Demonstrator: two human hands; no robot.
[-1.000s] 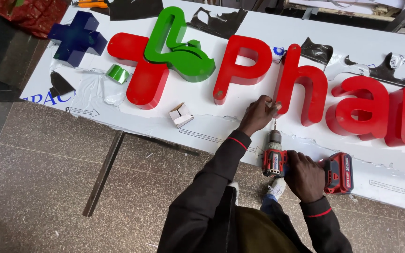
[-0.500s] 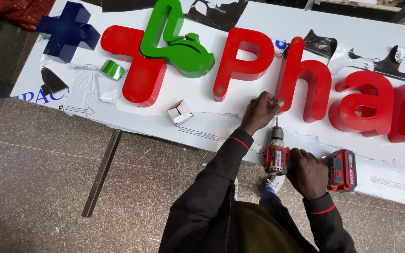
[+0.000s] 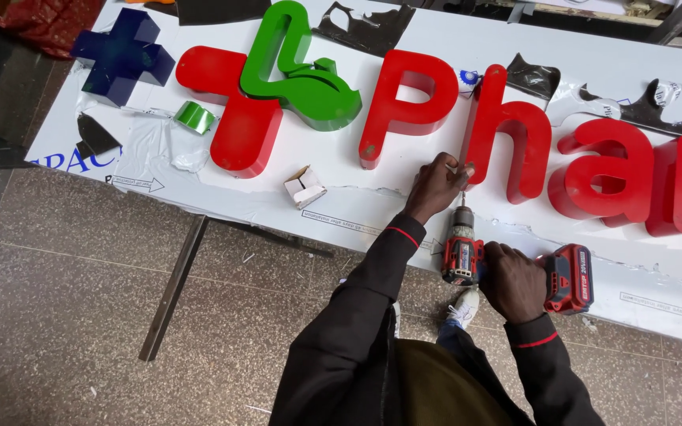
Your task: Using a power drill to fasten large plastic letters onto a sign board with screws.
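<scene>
Little changed since the earlier frames: both hands and the drill keep their places, the view alone having shifted slightly leftward; left hand (image 3: pixel 434 185) curled, fingertips pinched together at the foot of a red raised letter (image 3: pixel 507 130), whatever small item they pinch too small to tell; right hand (image 3: pixel 512 280) closed around the grip of a red and black cordless drill (image 3: pixel 467 248), its bit pointing up toward the pinched fingertips, its battery pack jutting out to the right of the hand; drill lying over the near edge of the white sign panel (image 3: pixel 404 201), which carries everything listed; further red letters running toward the panel's right edge; red cross (image 3: pixel 234 106) with a green emblem (image 3: pixel 301 75) overlapping it, toward the left end; dark blue cross (image 3: pixel 122 55) at the far left corner; small green piece (image 3: pixel 193 117) just beside the red cross; small open cardboard box (image 3: pixel 304 186) near the near edge, left of the left hand; torn dark film scraps (image 3: pixel 365 25) along the far edge; tiled floor (image 3: pixel 80 315) below, with a metal bar (image 3: pixel 174 288) lying on it; white shoe (image 3: pixel 464 308) beneath the drill.
</scene>
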